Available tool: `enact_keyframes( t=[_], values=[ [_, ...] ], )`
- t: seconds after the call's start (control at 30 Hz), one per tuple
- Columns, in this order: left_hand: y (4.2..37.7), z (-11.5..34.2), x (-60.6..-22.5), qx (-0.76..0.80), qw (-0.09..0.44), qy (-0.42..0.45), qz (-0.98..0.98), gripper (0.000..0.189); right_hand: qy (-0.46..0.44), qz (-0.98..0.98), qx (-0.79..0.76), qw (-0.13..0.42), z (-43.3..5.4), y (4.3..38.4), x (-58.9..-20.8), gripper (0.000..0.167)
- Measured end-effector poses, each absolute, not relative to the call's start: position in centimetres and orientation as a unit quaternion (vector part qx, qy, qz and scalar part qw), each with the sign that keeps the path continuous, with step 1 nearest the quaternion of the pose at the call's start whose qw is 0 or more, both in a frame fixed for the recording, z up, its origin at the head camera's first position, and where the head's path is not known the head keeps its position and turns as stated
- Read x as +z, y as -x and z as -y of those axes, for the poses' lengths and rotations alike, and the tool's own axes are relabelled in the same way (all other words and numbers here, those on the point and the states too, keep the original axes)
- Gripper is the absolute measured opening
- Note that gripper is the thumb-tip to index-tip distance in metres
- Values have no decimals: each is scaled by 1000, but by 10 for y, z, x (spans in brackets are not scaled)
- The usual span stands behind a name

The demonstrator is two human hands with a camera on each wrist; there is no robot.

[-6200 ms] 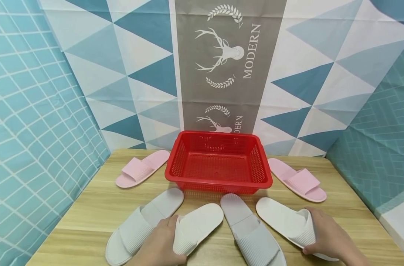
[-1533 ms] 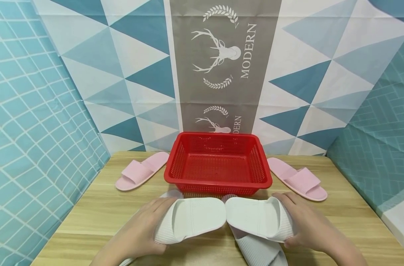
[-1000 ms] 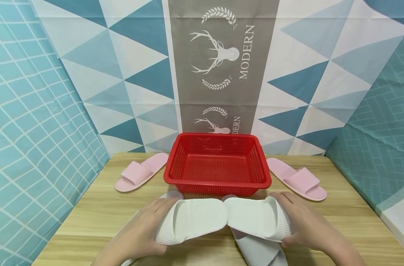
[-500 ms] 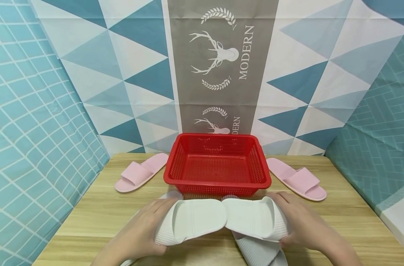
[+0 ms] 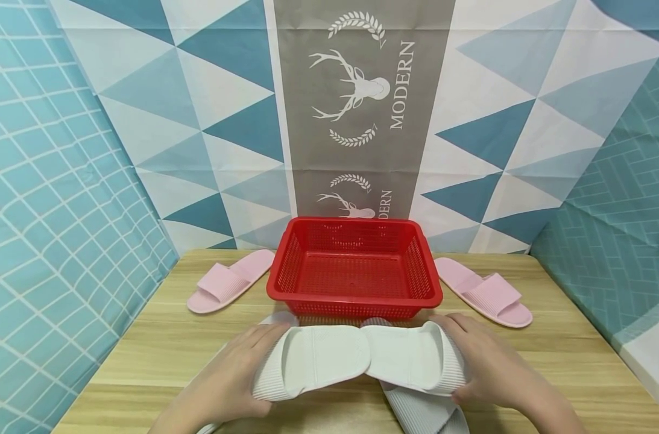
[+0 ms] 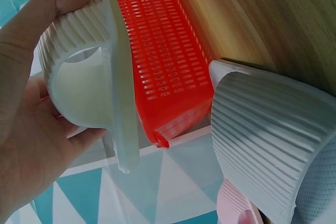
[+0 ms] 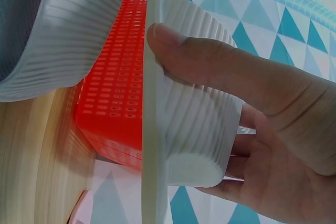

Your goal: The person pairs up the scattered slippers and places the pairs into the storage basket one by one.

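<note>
My left hand (image 5: 234, 377) grips a white slipper (image 5: 329, 358) by its ribbed strap; in the left wrist view the thumb lies over the strap and fingers curl round the far side. A second white slipper (image 5: 407, 358) is held by its strap in my right hand (image 5: 486, 364), thumb along the sole edge in the right wrist view. Both slippers are lifted above the table, and their ends meet at the middle. Beneath them lie two grey slippers: the right grey slipper (image 5: 429, 413) shows its strap, while the left grey slipper (image 6: 268, 135) is mostly covered in the head view.
Behind the slippers stands a red perforated basket (image 5: 356, 299) with nothing in it. A pink slipper (image 5: 220, 283) lies to its left, another pink slipper (image 5: 494, 295) to its right. All rest on a wooden table (image 5: 139, 361) backed by a patterned cloth wall (image 5: 237, 120).
Earlier both white slippers lay on the table, gripped by my hands. They were then raised and brought together over the grey ones. Lately my right hand has shifted slightly left.
</note>
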State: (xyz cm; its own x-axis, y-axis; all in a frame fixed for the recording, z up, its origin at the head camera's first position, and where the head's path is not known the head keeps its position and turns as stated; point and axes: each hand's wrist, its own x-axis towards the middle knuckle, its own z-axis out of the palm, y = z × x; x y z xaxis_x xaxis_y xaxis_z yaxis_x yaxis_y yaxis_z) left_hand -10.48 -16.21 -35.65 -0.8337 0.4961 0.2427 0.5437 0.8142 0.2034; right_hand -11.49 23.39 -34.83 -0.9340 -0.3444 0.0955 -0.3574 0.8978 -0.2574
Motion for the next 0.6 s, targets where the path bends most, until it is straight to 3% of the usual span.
enact_keyframes(
  t=[0.33, 0.6],
  values=[
    [103, 161, -357, -128, 104, 279, 946, 103, -178, 969, 169, 4, -234, 115, -348, 115],
    [102, 159, -357, -135, 79, 265, 951, 104, -185, 969, 161, 12, -233, 114, -348, 113]
  ],
)
